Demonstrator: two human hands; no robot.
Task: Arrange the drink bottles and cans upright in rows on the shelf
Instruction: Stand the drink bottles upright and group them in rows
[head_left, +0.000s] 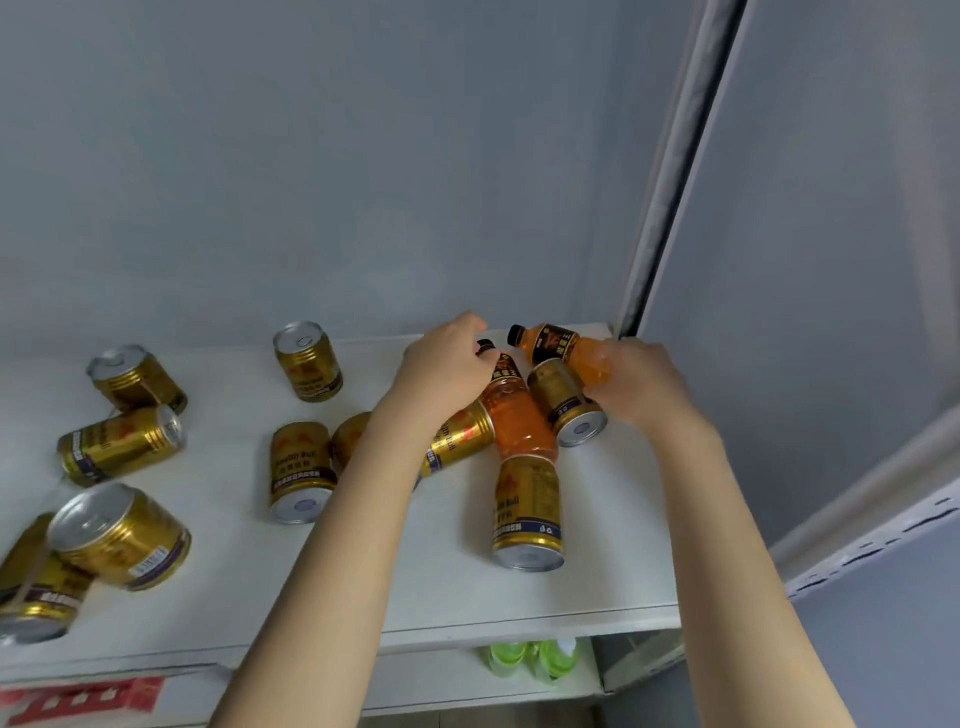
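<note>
Orange bottles gripped at the back right of the shelf (447, 571).
The left hand (447, 358) grips the lying bottle (519, 421) by its neck; the right hand (639, 384) holds the tilted bottle (563, 345), it seems at its base. Lifting could nudge the touching cans (566, 410) and roll them.

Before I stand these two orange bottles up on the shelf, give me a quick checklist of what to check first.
1. Left hand grips the lying bottle at its cap end: ok.
2. Right hand holds the second bottle by its base: ok.
3. Black caps on both bottles: ok.
4. Lying bottle free to swing up: not ok, a can lies right beside it.
5. Bare shelf at the back corner for standing them: cannot tell, the hands hide it.
6. Other cans in rows: not ok, scattered, several on their sides.
</note>
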